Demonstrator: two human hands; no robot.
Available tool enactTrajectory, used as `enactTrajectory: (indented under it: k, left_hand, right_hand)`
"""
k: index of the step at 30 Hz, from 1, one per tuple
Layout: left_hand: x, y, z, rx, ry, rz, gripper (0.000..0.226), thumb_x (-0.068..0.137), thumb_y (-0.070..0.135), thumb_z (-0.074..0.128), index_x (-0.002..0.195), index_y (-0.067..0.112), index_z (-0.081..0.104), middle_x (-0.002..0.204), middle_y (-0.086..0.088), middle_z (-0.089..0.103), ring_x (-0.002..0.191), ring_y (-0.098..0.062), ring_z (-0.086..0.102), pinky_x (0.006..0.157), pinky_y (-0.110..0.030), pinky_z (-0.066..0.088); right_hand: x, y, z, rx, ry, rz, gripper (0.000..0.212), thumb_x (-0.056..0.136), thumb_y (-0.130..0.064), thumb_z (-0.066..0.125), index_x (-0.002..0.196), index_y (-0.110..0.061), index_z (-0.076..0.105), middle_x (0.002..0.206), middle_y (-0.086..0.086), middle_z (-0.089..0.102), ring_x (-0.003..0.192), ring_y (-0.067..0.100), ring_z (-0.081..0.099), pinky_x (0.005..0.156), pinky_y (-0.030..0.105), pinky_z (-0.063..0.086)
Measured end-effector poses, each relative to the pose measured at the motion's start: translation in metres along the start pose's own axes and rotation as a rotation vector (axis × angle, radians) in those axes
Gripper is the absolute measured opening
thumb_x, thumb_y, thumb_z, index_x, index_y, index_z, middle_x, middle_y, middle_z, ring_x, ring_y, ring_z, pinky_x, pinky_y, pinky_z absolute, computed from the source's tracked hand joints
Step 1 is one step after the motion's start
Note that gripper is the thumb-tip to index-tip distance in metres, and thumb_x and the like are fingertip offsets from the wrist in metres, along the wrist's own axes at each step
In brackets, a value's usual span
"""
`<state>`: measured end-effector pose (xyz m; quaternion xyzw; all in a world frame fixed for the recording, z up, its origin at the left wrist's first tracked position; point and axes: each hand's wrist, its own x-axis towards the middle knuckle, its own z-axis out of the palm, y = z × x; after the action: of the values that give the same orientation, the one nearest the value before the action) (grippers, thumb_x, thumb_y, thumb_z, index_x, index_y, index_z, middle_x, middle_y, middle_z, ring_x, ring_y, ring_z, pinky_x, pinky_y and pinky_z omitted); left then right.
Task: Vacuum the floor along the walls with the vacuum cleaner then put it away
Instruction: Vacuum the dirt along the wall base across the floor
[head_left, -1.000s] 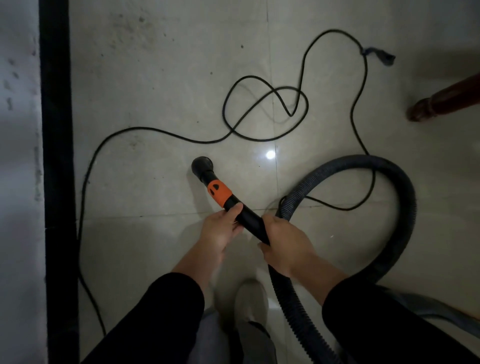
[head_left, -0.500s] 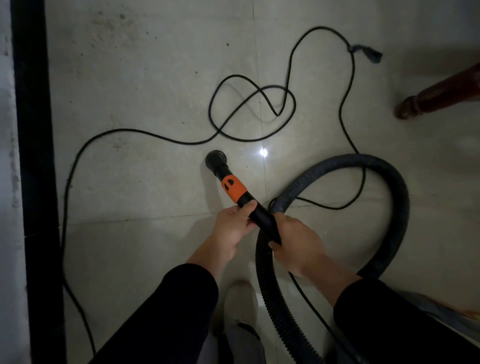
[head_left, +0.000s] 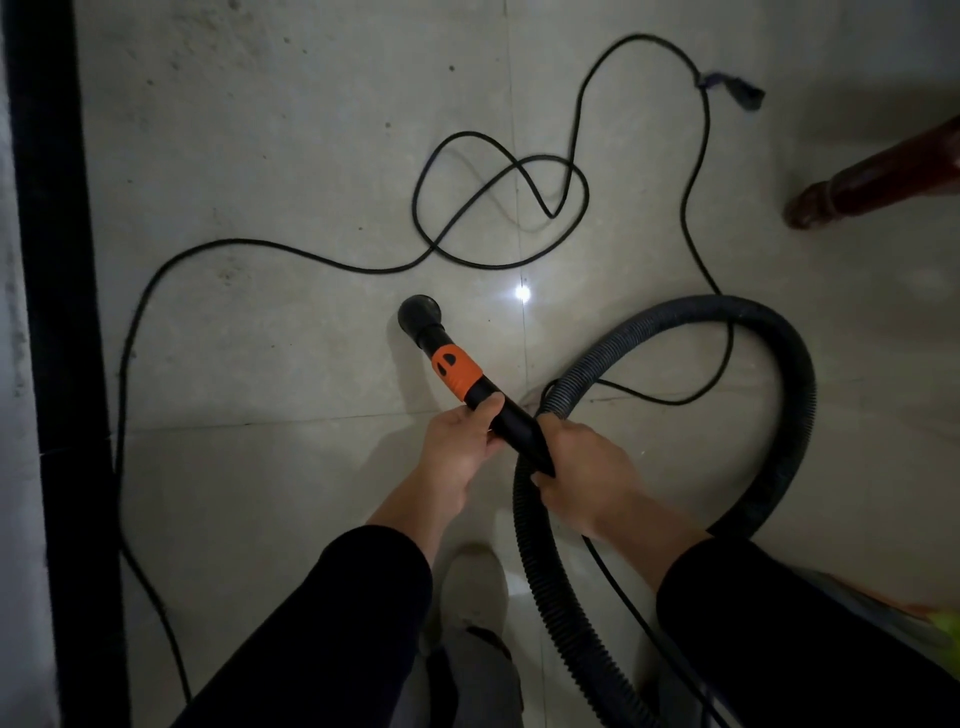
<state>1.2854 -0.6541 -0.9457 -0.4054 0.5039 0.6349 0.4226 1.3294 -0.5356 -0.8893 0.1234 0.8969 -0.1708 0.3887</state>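
Vacuum wand (head_left: 511, 421), black, with orange collar (head_left: 455, 371) and round brush nozzle (head_left: 421, 317): we find it near the middle of the tiled floor (head_left: 311, 130), nozzle down on or just above the tile, well apart from the black skirting (head_left: 52, 312) along the floor's left edge.

Hands: both clamped on the wand. The left hand (head_left: 462, 447) grips just behind the collar, and the right hand (head_left: 587, 478) grips where the ribbed hose (head_left: 779, 415) joins.

Hose: a second ago it ran in an open arc; now it crosses itself beside the right hand in a closed loop.

Power cord (head_left: 260, 247): slack in loops on the floor, with what looks like its plug (head_left: 737, 93) lying loose near the far edge.

Judgement: we read this as gathering up or repositioning, not wall-edge cleaning.

Wooden furniture leg (head_left: 857, 192): at the right edge.
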Motion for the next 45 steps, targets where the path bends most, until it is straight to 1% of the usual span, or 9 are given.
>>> enactTrajectory:
  k: [3,8,13,17,24,28,31,43,45]
  left_hand:
    - [-0.003,0.003,-0.014,-0.025,0.023,0.001,0.012,0.093,0.019,0.064,0.089,0.008,0.063,0.091,-0.007,0.07,0.083,-0.012,0.068,0.066,-0.016,0.053]
    - [-0.006,0.009,-0.048,-0.084,0.076,0.003,0.011,0.093,0.019,0.064,0.088,0.009,0.063,0.099,-0.012,0.069,0.09,-0.017,0.067,0.084,-0.026,0.051]
    - [-0.008,0.018,-0.085,-0.144,0.128,0.015,0.012,0.093,0.019,0.065,0.084,0.011,0.062,0.09,-0.005,0.069,0.085,-0.012,0.067,0.072,-0.018,0.052]
    - [-0.009,0.022,-0.108,-0.172,0.147,0.024,0.011,0.094,0.02,0.064,0.088,0.011,0.063,0.095,-0.008,0.07,0.09,-0.013,0.068,0.078,-0.019,0.052]
    - [-0.01,0.029,-0.134,-0.203,0.176,0.033,0.011,0.094,0.022,0.063,0.087,0.013,0.063,0.091,-0.004,0.07,0.087,-0.01,0.068,0.074,-0.017,0.052]
    - [-0.01,0.035,-0.147,-0.2,0.203,0.028,0.013,0.094,0.024,0.063,0.088,0.013,0.064,0.095,-0.007,0.071,0.089,-0.014,0.068,0.09,-0.028,0.051]
    - [-0.009,0.039,-0.158,-0.224,0.217,0.031,0.013,0.094,0.024,0.064,0.088,0.013,0.064,0.097,-0.008,0.071,0.091,-0.015,0.068,0.091,-0.029,0.05]
    - [-0.007,0.06,-0.204,-0.318,0.263,0.077,0.016,0.094,0.021,0.062,0.093,0.004,0.064,0.102,-0.015,0.07,0.089,-0.015,0.068,0.077,-0.022,0.051]
    - [-0.007,0.063,-0.21,-0.321,0.275,0.072,0.017,0.094,0.021,0.062,0.093,0.004,0.064,0.103,-0.016,0.07,0.091,-0.016,0.068,0.081,-0.024,0.05]
  right_hand:
    - [0.001,-0.014,0.001,-0.018,-0.021,-0.031,0.033,0.089,-0.018,0.061,0.117,-0.012,0.046,0.112,0.006,0.057,0.099,0.025,0.058,0.075,0.033,0.047]
    - [0.007,-0.046,0.007,-0.067,-0.05,-0.1,0.026,0.089,-0.019,0.06,0.11,-0.014,0.045,0.108,0.006,0.057,0.097,0.026,0.058,0.072,0.032,0.045]
    - [0.016,-0.08,0.017,-0.104,-0.077,-0.175,0.029,0.089,-0.021,0.059,0.113,-0.013,0.045,0.111,0.006,0.057,0.101,0.026,0.057,0.072,0.033,0.043]
    - [0.023,-0.102,0.022,-0.132,-0.094,-0.214,0.031,0.089,-0.022,0.06,0.114,-0.013,0.045,0.111,0.006,0.058,0.101,0.026,0.056,0.068,0.031,0.039]
    - [0.031,-0.127,0.028,-0.145,-0.121,-0.257,0.031,0.089,-0.023,0.06,0.114,-0.014,0.044,0.109,0.006,0.058,0.098,0.025,0.057,0.076,0.034,0.049]
    - [0.038,-0.14,0.029,-0.165,-0.127,-0.298,0.032,0.089,-0.024,0.06,0.115,-0.014,0.044,0.11,0.006,0.057,0.099,0.025,0.056,0.075,0.033,0.045]
    - [0.043,-0.151,0.03,-0.174,-0.122,-0.325,0.032,0.088,-0.023,0.06,0.115,-0.014,0.045,0.109,0.006,0.057,0.097,0.025,0.056,0.069,0.03,0.041]
    - [0.065,-0.2,0.039,-0.209,-0.106,-0.419,0.035,0.088,-0.021,0.061,0.118,-0.013,0.045,0.109,0.007,0.058,0.096,0.026,0.057,0.066,0.03,0.036]
    - [0.067,-0.207,0.041,-0.207,-0.101,-0.431,0.034,0.088,-0.021,0.062,0.117,-0.014,0.045,0.109,0.006,0.058,0.096,0.025,0.057,0.066,0.03,0.036]
